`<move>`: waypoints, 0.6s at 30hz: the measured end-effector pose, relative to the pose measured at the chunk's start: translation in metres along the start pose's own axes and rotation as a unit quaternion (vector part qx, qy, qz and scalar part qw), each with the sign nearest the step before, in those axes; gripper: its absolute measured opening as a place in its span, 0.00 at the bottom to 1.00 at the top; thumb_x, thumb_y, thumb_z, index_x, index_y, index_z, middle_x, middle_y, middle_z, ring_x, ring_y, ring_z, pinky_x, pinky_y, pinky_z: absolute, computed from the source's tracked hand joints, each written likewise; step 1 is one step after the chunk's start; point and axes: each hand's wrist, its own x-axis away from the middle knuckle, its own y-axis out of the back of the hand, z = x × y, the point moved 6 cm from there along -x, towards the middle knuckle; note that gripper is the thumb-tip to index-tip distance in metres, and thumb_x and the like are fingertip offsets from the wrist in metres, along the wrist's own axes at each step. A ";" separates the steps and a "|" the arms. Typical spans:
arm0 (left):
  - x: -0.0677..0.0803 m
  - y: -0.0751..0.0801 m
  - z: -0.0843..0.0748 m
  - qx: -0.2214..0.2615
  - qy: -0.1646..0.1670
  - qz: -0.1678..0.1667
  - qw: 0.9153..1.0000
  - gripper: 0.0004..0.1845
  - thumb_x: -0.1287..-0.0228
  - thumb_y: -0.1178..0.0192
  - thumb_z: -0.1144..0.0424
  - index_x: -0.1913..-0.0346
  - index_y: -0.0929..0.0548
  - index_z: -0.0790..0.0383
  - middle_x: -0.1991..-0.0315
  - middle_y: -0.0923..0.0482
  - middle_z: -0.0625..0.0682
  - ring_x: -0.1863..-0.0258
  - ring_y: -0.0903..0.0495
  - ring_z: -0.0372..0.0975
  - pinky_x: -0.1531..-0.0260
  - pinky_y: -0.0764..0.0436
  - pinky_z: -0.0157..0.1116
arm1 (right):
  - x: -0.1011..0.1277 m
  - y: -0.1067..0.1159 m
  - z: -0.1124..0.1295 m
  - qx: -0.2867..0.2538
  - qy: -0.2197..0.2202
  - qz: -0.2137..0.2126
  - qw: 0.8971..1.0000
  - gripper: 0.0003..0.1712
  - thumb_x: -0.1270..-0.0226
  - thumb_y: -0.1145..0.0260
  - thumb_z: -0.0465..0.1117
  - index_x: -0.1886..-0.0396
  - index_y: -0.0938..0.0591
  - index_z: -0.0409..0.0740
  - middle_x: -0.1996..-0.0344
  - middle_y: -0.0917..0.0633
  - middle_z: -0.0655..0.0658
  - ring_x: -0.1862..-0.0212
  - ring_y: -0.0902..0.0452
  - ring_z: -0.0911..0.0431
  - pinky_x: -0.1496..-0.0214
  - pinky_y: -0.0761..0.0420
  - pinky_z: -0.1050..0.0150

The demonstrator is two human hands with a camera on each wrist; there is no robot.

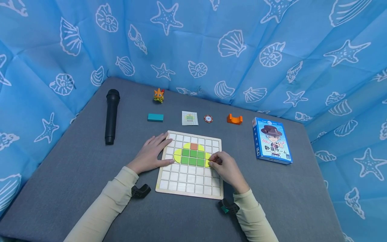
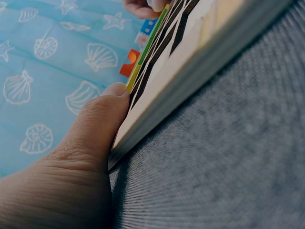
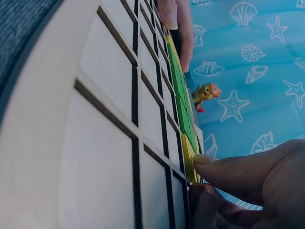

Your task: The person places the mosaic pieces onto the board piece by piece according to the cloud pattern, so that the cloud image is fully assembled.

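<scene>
A square wooden grid board (image 1: 189, 195) lies on the table, its cells white. Green square tiles (image 1: 192, 153), rounded yellow tiles (image 1: 177, 155) and one brown tile (image 1: 194, 146) form a shape on it. My left hand (image 1: 152, 153) rests on the board's left edge, fingers spread, thumb by the left yellow tile. At the shape's right end, my right hand (image 1: 225, 168) pinches a yellow tile (image 3: 188, 155) between thumb and curled fingers; it sits at the grid beside the green ones. The fingers hide part of that tile in the head view.
Behind the board lie a teal block (image 1: 155, 117), a pattern card (image 1: 189, 118), a poker chip (image 1: 208, 118) and an orange notched block (image 1: 234, 119). A small toy figure (image 1: 158, 95) stands farther back. A black microphone (image 1: 112, 117) is left, a blue card-game box (image 1: 272, 141) right.
</scene>
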 end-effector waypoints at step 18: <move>0.000 0.002 -0.002 -0.001 0.005 0.004 1.000 0.48 0.43 0.46 0.28 0.26 0.42 0.51 0.23 0.55 0.50 0.24 0.53 0.46 0.27 0.55 0.49 | 0.000 0.000 -0.002 -0.002 0.006 0.025 1.000 0.08 0.39 0.31 0.35 0.60 0.19 0.43 0.65 0.22 0.48 0.65 0.27 0.57 0.63 0.25 0.62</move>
